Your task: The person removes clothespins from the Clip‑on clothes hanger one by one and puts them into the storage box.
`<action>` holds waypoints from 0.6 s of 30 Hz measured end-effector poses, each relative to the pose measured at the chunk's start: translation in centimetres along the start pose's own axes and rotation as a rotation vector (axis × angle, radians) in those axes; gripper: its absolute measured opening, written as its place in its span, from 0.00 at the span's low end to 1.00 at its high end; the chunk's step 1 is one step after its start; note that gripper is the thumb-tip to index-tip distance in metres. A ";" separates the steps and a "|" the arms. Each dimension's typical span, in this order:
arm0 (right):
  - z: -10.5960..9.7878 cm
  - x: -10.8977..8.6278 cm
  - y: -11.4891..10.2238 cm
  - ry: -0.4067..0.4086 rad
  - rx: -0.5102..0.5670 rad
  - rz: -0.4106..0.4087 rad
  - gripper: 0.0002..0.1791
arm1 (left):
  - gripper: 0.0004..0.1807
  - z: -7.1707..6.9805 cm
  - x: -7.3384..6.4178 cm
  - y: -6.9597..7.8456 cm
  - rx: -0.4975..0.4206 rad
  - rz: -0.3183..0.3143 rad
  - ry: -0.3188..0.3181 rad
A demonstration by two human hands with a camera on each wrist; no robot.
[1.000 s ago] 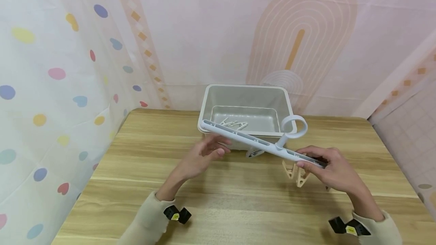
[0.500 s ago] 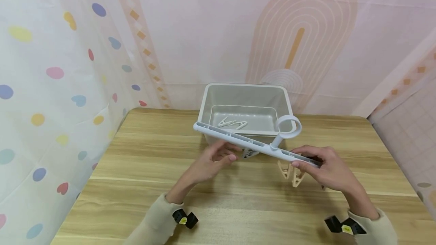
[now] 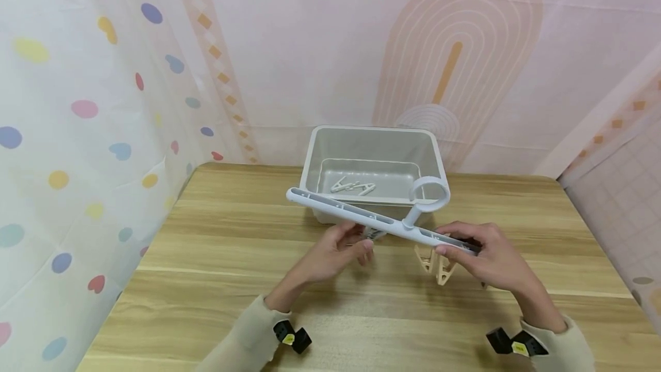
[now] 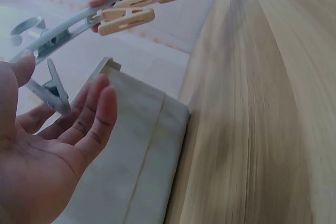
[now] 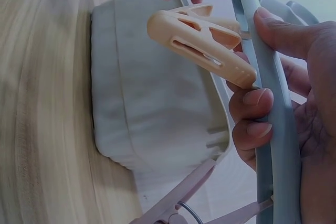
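Note:
My right hand (image 3: 490, 257) grips the right part of a pale blue clip hanger (image 3: 351, 211), thumb on one side and fingers on the other. The hanger slants over the bin's front, its ring hook (image 3: 430, 195) upward. Beneath the bar hang two peach clothespins (image 5: 164, 29), a mauve clothespin (image 5: 173, 195) near the right end and a grey clothespin (image 4: 52, 92) left of the hook. My left hand (image 3: 327, 257) is at the grey clothespin, palm up with loosely bent fingers below it. The left thumb stands apart, near the bar in the left wrist view.
A grey plastic bin (image 3: 374, 131) stands at the back of the wooden table (image 3: 222, 234). Several whitish clothespins (image 3: 365, 189) lie on its floor. Behind it hangs a patterned curtain (image 3: 310, 45).
The left hand has moved right, from near the hanger's left end to the grey clothespin. The hanger, still in my right hand, has shifted slightly left.

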State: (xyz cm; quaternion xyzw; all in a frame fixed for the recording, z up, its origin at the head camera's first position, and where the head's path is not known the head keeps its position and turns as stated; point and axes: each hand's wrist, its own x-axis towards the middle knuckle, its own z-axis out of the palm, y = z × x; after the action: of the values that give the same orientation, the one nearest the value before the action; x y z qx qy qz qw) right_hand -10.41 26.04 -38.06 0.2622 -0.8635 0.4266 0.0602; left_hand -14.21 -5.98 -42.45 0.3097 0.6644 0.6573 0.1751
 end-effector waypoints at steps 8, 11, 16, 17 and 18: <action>0.3 0.1 0.1 0.004 -0.018 -0.022 0.15 | 0.12 0.4 0.1 -0.1 0.062 0.011 -0.015; 0.3 0.0 0.1 0.010 -0.031 -0.021 0.15 | 0.13 0.4 0.0 -0.1 0.060 0.010 -0.021; 0.2 -0.1 0.2 0.011 -0.052 -0.030 0.16 | 0.12 0.4 -0.2 0.1 0.095 -0.015 -0.004; 0.2 -0.1 0.2 0.010 -0.057 -0.035 0.16 | 0.12 0.4 -0.3 0.1 0.110 -0.024 0.005; 0.2 -0.1 0.2 0.011 -0.061 -0.041 0.16 | 0.11 0.3 -0.4 0.2 0.128 -0.030 0.014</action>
State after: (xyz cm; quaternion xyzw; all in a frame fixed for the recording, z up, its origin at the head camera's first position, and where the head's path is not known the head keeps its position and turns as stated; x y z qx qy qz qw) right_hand -10.41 26.05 -38.37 0.2758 -0.8702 0.4000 0.0816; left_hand -13.70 -5.99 -42.30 0.3057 0.7109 0.6128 0.1602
